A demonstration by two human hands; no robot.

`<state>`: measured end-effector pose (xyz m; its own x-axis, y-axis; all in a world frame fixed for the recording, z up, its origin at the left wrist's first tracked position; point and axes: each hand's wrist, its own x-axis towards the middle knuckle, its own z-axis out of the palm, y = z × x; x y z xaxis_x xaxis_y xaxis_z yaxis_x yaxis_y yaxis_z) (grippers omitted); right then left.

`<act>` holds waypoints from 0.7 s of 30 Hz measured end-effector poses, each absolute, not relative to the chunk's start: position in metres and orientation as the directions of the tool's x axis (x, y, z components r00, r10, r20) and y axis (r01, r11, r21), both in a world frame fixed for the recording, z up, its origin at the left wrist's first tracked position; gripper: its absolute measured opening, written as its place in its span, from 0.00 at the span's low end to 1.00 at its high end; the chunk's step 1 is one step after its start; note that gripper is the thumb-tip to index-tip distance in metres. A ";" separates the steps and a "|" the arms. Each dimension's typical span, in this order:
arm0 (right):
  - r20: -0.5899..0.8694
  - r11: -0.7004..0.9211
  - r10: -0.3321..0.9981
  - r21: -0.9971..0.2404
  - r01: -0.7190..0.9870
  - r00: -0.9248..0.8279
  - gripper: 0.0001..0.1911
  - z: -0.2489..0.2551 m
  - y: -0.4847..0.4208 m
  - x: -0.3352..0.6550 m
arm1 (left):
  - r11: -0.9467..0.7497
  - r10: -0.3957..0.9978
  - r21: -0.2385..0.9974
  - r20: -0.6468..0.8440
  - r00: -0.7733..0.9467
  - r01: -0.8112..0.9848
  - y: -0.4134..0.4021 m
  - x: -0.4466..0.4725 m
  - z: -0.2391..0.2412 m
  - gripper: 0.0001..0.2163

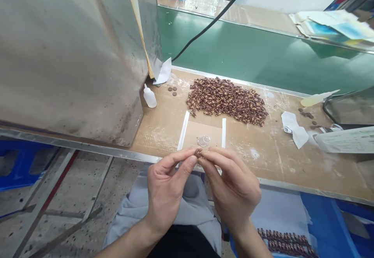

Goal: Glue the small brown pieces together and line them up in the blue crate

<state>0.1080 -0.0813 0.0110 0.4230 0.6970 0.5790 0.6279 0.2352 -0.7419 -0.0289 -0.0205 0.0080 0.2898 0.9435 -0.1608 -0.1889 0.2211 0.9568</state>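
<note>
In front of my lap, my left hand (171,182) and my right hand (232,180) meet at the fingertips. Between them is a small brown piece (198,153), pinched by both thumbs and forefingers; most of it is covered. Just beyond the fingers lies a small round clear item with a shiny rim (203,140) on a cardboard patch (193,130) bordered by white strips. Farther back, a wide pile of small brown-and-gold pieces (228,100) spreads over the worktable (157,133).
A metal box (73,55) rises at the left, beside a white squeeze bottle (150,97) and brown discs (174,93). Behind runs a green belt (248,48). Crumpled paper (294,129) and a yellowish bottle (317,99) lie right. A blue crate (327,223) holds rows of brown pieces.
</note>
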 end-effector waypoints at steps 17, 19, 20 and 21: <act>0.666 0.163 0.635 -0.610 0.775 0.391 0.12 0.016 -0.073 0.104 | 0.045 0.962 0.998 -0.029 0.270 -0.054 -0.026 -0.028 0.010 0.09; 0.676 0.164 0.628 -0.599 0.784 0.385 0.12 0.014 -0.072 0.103 | 0.031 0.963 0.999 -0.019 0.270 -0.040 -0.028 -0.028 0.008 0.10; 0.683 0.166 0.623 -0.591 0.789 0.381 0.12 0.013 -0.071 0.103 | 0.025 0.962 0.999 -0.014 0.274 -0.036 -0.029 -0.029 0.007 0.10; 0.691 0.167 0.618 -0.582 0.796 0.375 0.12 0.012 -0.071 0.102 | 0.018 0.961 0.999 -0.008 0.276 -0.032 -0.030 -0.029 0.006 0.11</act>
